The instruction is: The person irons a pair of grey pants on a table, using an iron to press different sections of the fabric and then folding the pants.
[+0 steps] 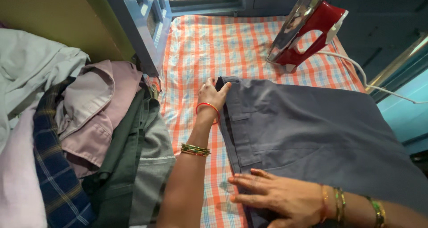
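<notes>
My left hand (212, 95) pinches the grey trousers' (312, 125) waistband corner; my right hand (272, 197) lies flat on them; red iron (307, 30) stands beyond.

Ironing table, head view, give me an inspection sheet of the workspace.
Surface: checked orange cloth covers the table.
Job's things: grey trousers lie flat; red iron stands on its heel beyond them.
Clutter: clothes pile on the left.
Hands: left hand grips the waistband corner; right hand presses flat on the trousers, fingers spread.
Cables: white cord trails right from the iron.
Surroundings: window frame behind the table.
</notes>
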